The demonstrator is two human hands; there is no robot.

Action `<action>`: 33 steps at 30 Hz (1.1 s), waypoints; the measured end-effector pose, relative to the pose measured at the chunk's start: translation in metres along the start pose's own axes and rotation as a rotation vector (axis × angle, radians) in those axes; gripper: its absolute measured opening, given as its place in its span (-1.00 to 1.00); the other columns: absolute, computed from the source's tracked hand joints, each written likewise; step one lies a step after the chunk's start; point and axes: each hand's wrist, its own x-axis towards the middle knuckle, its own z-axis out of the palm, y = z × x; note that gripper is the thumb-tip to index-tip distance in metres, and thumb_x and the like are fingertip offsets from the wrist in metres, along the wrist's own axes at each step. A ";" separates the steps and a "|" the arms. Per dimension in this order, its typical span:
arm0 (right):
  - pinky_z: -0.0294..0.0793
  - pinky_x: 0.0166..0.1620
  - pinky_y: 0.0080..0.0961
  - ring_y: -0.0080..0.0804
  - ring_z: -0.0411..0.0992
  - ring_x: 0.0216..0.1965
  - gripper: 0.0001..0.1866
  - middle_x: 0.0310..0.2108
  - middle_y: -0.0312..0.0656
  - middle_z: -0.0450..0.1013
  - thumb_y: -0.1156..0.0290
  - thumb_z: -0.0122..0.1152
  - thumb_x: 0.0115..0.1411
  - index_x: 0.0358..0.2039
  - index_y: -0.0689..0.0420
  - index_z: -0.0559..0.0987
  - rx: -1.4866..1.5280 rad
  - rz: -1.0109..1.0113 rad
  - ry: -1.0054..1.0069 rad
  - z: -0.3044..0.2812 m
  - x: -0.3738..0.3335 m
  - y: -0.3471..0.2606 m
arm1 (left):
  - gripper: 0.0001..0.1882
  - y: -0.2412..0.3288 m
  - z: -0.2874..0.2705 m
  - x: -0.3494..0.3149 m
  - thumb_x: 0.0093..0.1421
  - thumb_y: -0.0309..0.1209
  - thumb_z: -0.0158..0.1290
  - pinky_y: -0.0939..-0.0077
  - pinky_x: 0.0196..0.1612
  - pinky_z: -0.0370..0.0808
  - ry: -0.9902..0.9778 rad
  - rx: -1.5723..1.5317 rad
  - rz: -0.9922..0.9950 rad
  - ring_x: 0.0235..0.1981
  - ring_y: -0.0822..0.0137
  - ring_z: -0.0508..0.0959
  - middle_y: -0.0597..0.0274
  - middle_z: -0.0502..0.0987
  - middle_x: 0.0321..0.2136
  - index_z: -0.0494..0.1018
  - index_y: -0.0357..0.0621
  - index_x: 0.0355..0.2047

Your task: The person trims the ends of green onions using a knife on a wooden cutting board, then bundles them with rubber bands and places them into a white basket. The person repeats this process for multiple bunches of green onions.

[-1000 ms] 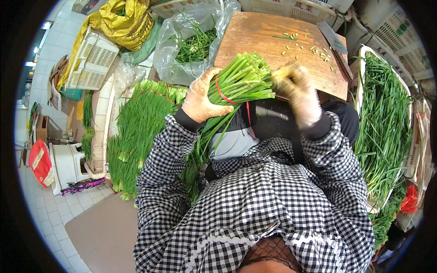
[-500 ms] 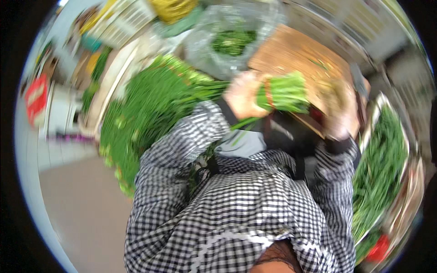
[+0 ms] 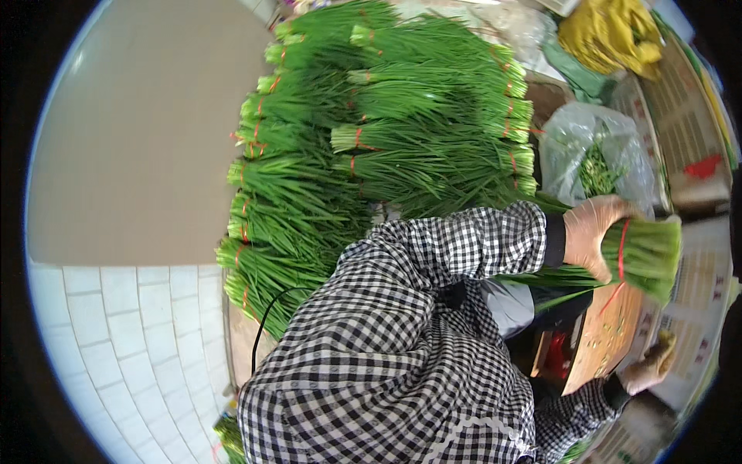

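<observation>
My left hand [image 3: 591, 236] is wrapped round a thick bundle of chives [image 3: 653, 251], just behind a red tie whose loose end hangs down. The pale cut stems point right, and the green leaves run back to the left under my sleeve. Lower right, beside the wooden board [image 3: 614, 332], my right hand [image 3: 640, 377] is closed against a yellowish-brown piece [image 3: 662, 352] that I cannot name. Many more tied chive bundles [image 3: 425, 100] lie in rows to the left, their pale stem ends facing outward.
A clear plastic bag [image 3: 568, 139] with green trimmings stands beyond my left hand. Printed cardboard boxes [image 3: 703, 271] line the right side. A yellow sack [image 3: 610, 35] lies at the far right. Small scraps are scattered over the board.
My view has swung left, bringing the rows of bundles into the middle. The left hand still grips its bundle, with the stem ends raised to the right. My right hand is farther from the bundle.
</observation>
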 end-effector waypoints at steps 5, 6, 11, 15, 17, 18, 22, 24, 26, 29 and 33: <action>0.24 0.14 -0.35 -0.27 0.27 0.09 -0.37 0.02 -0.15 0.35 0.10 0.20 0.12 0.11 0.19 0.32 0.020 -0.284 -0.548 0.090 -0.026 -0.054 | -0.03 0.003 -0.029 0.003 -0.37 -0.46 0.37 0.40 0.12 0.24 0.518 -0.572 -0.276 0.02 0.29 0.34 0.13 0.38 -0.03 0.16 -0.26 0.11; 0.16 0.18 -0.32 -0.26 0.20 0.14 -0.27 0.10 -0.14 0.27 0.12 0.26 0.07 0.17 0.18 0.23 -0.049 -0.293 -0.730 0.108 -0.029 -0.058 | -0.08 0.014 -0.040 0.005 -0.31 -0.53 0.32 0.37 0.12 0.25 0.542 -0.783 -0.257 0.00 0.29 0.36 0.15 0.38 -0.03 0.15 -0.20 0.12; 0.13 0.20 -0.40 -0.32 0.19 0.17 -0.34 0.17 -0.13 0.23 0.42 0.27 0.08 0.18 0.19 0.24 0.023 -0.015 -1.043 0.116 -0.025 -0.007 | -0.46 0.014 -0.075 0.010 -0.11 -0.51 0.18 0.27 -0.08 0.49 0.730 -0.928 -0.082 -0.17 0.25 0.51 0.16 0.49 -0.20 0.33 -0.17 -0.05; 0.29 0.10 -0.44 -0.34 0.35 0.00 -0.55 0.03 -0.09 0.36 0.52 0.08 0.19 0.10 0.28 0.32 -0.056 0.087 -0.774 0.061 -0.013 0.035 | -0.47 -0.033 -0.134 0.017 -0.05 -0.28 0.16 0.17 -0.03 0.43 0.990 -0.681 -0.082 -0.07 0.24 0.43 0.17 0.40 -0.08 0.33 -0.06 -0.03; 0.32 0.07 -0.44 -0.36 0.37 -0.04 -0.61 -0.01 -0.09 0.39 0.49 0.07 0.21 0.06 0.28 0.36 -0.091 0.118 -0.747 0.031 -0.018 0.047 | -0.08 -0.054 -0.178 0.015 -0.12 -0.26 0.23 -0.25 0.18 -0.02 1.129 -0.629 -0.265 0.22 -0.04 0.01 -0.04 -0.03 0.22 -0.02 -0.04 0.22; 0.32 0.05 -0.44 -0.36 0.37 -0.04 -0.62 -0.02 -0.10 0.39 0.48 0.07 0.21 0.04 0.27 0.38 -0.090 0.132 -0.725 0.014 -0.024 0.058 | -0.09 -0.067 -0.200 0.015 -0.08 -0.22 0.20 -0.23 0.19 -0.02 1.188 -0.565 -0.342 0.22 -0.04 0.01 -0.03 -0.06 0.24 -0.03 -0.03 0.23; 0.34 0.02 -0.45 -0.37 0.37 -0.06 -0.66 -0.04 -0.12 0.41 0.45 0.07 0.21 0.00 0.25 0.41 -0.106 0.205 -0.639 -0.029 -0.032 0.083 | -0.15 -0.063 -0.287 0.035 0.08 -0.04 0.08 -0.14 0.23 -0.01 1.561 -0.510 -0.659 0.26 -0.04 0.03 0.01 -0.16 0.30 -0.07 0.02 0.28; 0.36 0.00 -0.46 -0.39 0.37 -0.08 -0.65 -0.08 -0.14 0.42 0.39 0.10 0.21 -0.02 0.25 0.43 -0.097 0.246 -0.573 -0.042 -0.038 0.074 | -0.21 -0.083 -0.318 0.018 0.20 0.01 -0.06 -0.04 0.27 -0.01 1.449 -0.543 -0.699 0.30 0.00 -0.05 0.01 -0.14 0.30 -0.10 -0.04 0.29; 0.38 -0.03 -0.47 -0.41 0.38 -0.11 -0.63 -0.11 -0.15 0.43 0.34 0.13 0.19 -0.03 0.24 0.44 -0.144 0.299 -0.486 -0.048 -0.047 0.062 | -0.15 -0.158 -0.332 -0.008 0.15 0.09 -0.02 -0.07 0.28 -0.14 1.349 -0.523 -0.798 0.32 0.05 -0.16 0.09 -0.23 0.32 -0.11 0.02 0.30; 0.38 -0.22 -0.58 -0.53 0.38 -0.34 -0.69 -0.36 -0.24 0.47 0.23 0.18 0.16 -0.30 0.26 0.53 -0.255 0.236 -0.424 -0.081 -0.055 0.090 | -0.35 -0.224 -0.293 -0.061 0.10 -0.04 0.10 0.39 -0.56 0.28 1.252 -0.187 -1.071 -0.60 0.39 0.34 0.38 0.30 -0.57 0.22 0.00 0.14; 0.38 -0.20 -0.63 -0.56 0.40 -0.39 -0.76 -0.41 -0.26 0.49 0.34 0.20 0.15 -0.26 0.25 0.54 -0.246 0.360 -0.301 -0.113 -0.067 0.090 | -0.49 -0.231 -0.176 -0.106 0.15 -0.26 0.09 0.55 -0.66 0.28 0.686 -0.050 -1.088 -0.66 0.50 0.24 0.34 0.42 -0.44 0.23 -0.16 0.06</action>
